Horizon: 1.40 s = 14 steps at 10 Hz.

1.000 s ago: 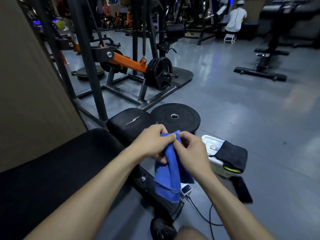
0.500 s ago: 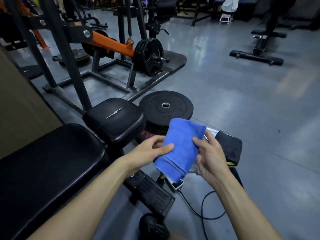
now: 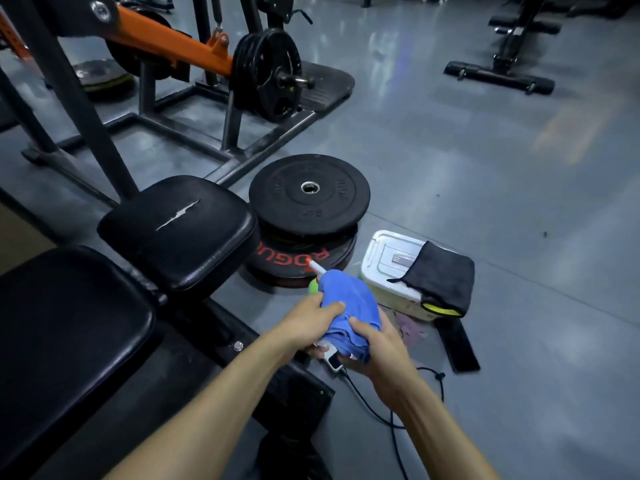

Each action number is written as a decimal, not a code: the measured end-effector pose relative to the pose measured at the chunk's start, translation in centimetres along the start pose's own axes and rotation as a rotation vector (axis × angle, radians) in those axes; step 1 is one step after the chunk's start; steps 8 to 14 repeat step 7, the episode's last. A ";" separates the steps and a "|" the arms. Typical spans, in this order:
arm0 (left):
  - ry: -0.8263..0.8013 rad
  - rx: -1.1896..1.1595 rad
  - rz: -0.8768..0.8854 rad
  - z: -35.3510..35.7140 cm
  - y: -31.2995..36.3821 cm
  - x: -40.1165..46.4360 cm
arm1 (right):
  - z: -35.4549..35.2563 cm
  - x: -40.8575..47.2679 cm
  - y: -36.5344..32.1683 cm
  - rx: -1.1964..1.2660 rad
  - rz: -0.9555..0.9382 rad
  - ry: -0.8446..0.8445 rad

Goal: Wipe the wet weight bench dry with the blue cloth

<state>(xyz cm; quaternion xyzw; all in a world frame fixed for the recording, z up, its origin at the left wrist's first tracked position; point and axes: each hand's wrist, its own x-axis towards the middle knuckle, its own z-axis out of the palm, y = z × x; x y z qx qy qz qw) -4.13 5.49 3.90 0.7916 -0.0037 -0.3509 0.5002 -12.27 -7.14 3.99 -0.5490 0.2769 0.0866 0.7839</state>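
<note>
The blue cloth (image 3: 349, 306) is bunched up between both hands, over the floor to the right of the bench. My left hand (image 3: 308, 323) grips its left side, thumb pressed on top. My right hand (image 3: 375, 344) grips its lower right edge from beneath. The black weight bench runs along the left: its long back pad (image 3: 65, 341) is near me and its small seat pad (image 3: 180, 230), which has a pale tear, is farther off. Neither hand touches the bench.
Stacked black weight plates (image 3: 308, 202) lie just beyond the seat pad. A white lidded box (image 3: 388, 268) with a dark cloth (image 3: 446, 275) draped over it sits right of them. A small device with a cable (image 3: 336, 362) lies on the floor beneath my hands. An orange-armed machine (image 3: 173, 43) stands behind.
The cloth went from hanging, to spread flat, to bunched into a wad between both hands. The view has tilted down and moved closer to the bench and plates.
</note>
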 end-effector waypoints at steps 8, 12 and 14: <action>-0.070 -0.020 0.025 -5.2 -4.7 1.9 | -8.2 14.6 -5.0 0.103 0.128 0.389; -0.070 -0.020 0.025 -5.2 -4.7 1.9 | -8.2 14.6 -5.0 0.103 0.128 0.389; -0.070 -0.020 0.025 -5.2 -4.7 1.9 | -8.2 14.6 -5.0 0.103 0.128 0.389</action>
